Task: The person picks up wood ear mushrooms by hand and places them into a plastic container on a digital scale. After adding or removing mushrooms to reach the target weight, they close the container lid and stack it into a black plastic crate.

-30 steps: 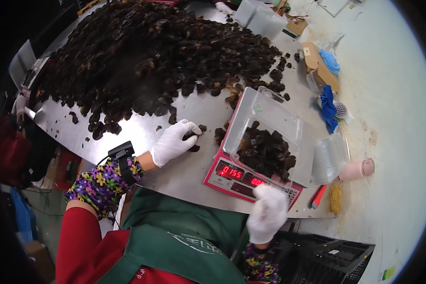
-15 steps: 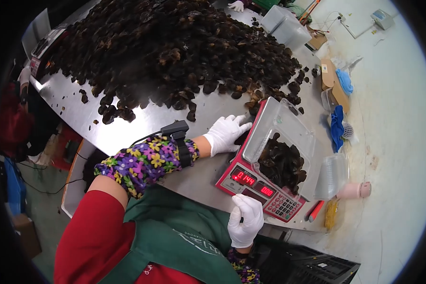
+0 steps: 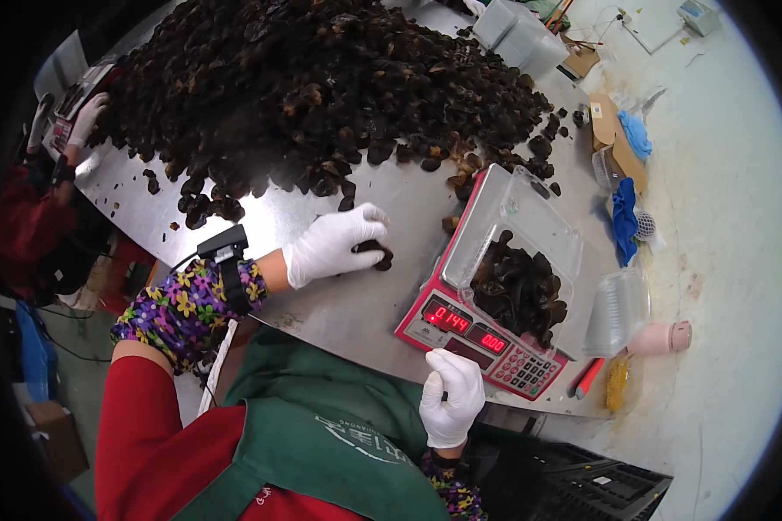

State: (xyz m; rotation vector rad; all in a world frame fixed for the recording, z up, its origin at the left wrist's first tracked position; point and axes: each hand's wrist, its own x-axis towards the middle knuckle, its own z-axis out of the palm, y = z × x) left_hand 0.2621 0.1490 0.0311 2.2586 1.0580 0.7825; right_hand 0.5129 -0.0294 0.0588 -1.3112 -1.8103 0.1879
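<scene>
My left hand [image 3: 337,247], in a white glove, is over the steel table with its fingers curled round a dark wood ear mushroom [image 3: 381,258]. My right hand [image 3: 452,398], also gloved, is closed in front of the scale's keypad; a small dark spot shows between its fingers, too small to name. The red scale [image 3: 426,330] reads 0.144 and 0.00. On its pan sits a clear plastic box [image 3: 543,213] with wood ear mushrooms [image 3: 517,291] heaped in its near part. A large pile of wood ear mushrooms [image 3: 304,87] covers the far side of the table.
Stacked clear boxes [image 3: 517,39] stand at the far right. Along the right edge lie a clear container [image 3: 615,313], a pink bottle [image 3: 660,339], a red-handled tool [image 3: 590,379] and a blue cloth [image 3: 623,221]. At the left, a co-worker's gloved hand [image 3: 87,119] is at another scale.
My left hand has moved left from beside the scale and closed on a mushroom. My right hand stays nearly still. The co-worker's hand at left has moved up to the other scale.
</scene>
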